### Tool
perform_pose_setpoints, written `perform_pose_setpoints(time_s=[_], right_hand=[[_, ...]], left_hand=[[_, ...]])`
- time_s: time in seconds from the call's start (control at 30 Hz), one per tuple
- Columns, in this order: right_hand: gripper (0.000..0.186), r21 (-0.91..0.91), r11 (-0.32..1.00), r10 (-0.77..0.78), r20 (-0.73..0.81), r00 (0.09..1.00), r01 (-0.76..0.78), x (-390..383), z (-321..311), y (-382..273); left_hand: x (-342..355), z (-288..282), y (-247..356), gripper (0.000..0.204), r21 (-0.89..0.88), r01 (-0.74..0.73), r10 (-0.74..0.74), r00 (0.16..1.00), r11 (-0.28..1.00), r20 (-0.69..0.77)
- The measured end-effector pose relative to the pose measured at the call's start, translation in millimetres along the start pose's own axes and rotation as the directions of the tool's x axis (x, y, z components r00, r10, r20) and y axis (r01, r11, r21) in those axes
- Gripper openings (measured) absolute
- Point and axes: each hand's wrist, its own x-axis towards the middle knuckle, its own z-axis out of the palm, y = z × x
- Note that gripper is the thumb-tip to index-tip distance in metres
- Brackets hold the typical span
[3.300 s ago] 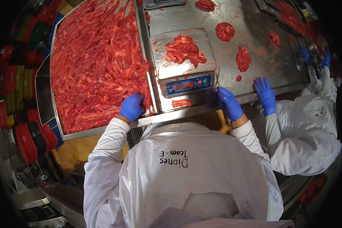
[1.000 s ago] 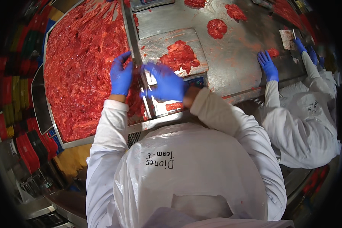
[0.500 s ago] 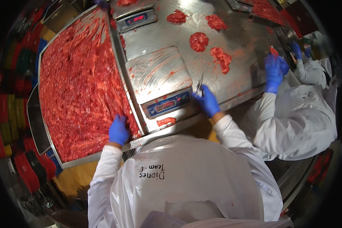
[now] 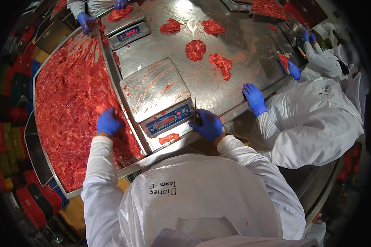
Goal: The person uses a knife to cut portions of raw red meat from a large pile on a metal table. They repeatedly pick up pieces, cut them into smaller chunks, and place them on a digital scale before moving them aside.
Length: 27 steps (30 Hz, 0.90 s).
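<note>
My left hand (image 4: 108,122), in a blue glove, is down in a wide metal tub of raw red meat (image 4: 66,119), its fingers closed at a paler piece of meat (image 4: 100,108). My blue-gloved right hand (image 4: 209,124) is closed by the near right corner of a bench scale (image 4: 156,90). From it a thin knife (image 4: 195,103) points away from me, its blade nearly edge-on and its handle hidden in the palm. The scale's steel plate is smeared with meat residue. A small meat strip (image 4: 169,138) lies in front of its display.
Several meat portions (image 4: 195,50) lie on the steel table (image 4: 243,53). A second scale (image 4: 130,33) stands at the far left with meat on it, beside a co-worker's gloved hands (image 4: 85,22). At right, another co-worker (image 4: 313,119) rests a gloved hand (image 4: 254,99) on the table edge.
My left hand has moved farther into the meat, away from the tub's near edge. My right hand stays by the scale, its knife turned more edge-on. Co-workers' hands have come in at the far left.
</note>
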Motion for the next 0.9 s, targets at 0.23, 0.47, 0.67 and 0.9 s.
perform_pose_setpoints(time_s=[0.23,0.47,0.67,0.9], right_hand=[[0.058,0.038,0.998,0.053,0.018,0.998,-0.053,2.8,-6.5,-0.7],[0.055,0.045,0.999,-0.002,-0.052,0.999,0.005,3.6,-4.3,3.7],[0.054,0.045,0.994,0.094,0.098,0.991,-0.099,4.8,-9.6,-7.6],[0.063,-0.066,0.996,0.058,0.061,0.996,-0.054,4.8,10.9,10.7]], left_hand=[[-88.6,41.8,9.9,0.034,-0.008,-0.058,0.058,0.991,0.998,0.120],[-107.2,8.9,17.9,0.024,-0.138,-0.229,0.250,0.955,0.964,0.163],[-75.2,-107.8,73.0,0.028,-0.129,-0.507,0.441,0.828,0.852,-0.347],[-35.5,-114.3,140.1,0.027,-0.658,-0.381,0.213,0.922,0.650,-0.323]])
